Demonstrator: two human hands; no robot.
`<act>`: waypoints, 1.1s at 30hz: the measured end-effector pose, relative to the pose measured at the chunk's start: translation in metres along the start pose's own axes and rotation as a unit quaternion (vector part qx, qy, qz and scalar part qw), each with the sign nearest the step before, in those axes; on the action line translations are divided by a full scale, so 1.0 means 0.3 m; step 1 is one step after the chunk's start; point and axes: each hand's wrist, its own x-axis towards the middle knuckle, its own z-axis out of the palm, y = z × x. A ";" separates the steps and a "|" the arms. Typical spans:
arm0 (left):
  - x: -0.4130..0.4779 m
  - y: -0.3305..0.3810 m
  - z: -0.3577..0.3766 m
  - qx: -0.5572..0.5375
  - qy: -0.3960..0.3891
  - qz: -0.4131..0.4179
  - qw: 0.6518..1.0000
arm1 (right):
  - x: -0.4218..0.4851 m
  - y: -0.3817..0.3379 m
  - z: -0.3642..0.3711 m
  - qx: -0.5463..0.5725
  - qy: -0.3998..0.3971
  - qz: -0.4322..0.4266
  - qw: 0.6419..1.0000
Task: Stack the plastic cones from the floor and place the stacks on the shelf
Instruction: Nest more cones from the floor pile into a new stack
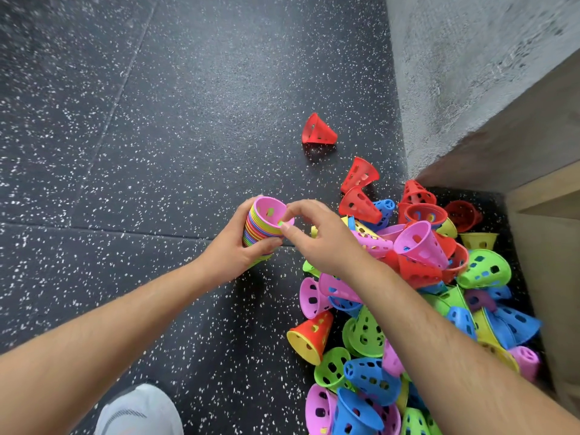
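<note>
Our left hand (pixel 248 246) gripped the cone stack (pixel 269 215), our right hand (pixel 323 243) pinched its pink top rim; we judged a square push best

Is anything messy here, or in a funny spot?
Yes. Most cones lie tumbled in a jumbled heap on the floor beside the wall, tipped every way. One red cone lies alone on its side, away from the heap. Only the stack gripped by the left hand looks tidy.
</note>
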 end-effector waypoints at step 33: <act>0.208 0.018 -0.040 0.005 0.035 0.009 0.999 | 0.467 0.135 -0.164 -0.321 0.059 0.149 0.934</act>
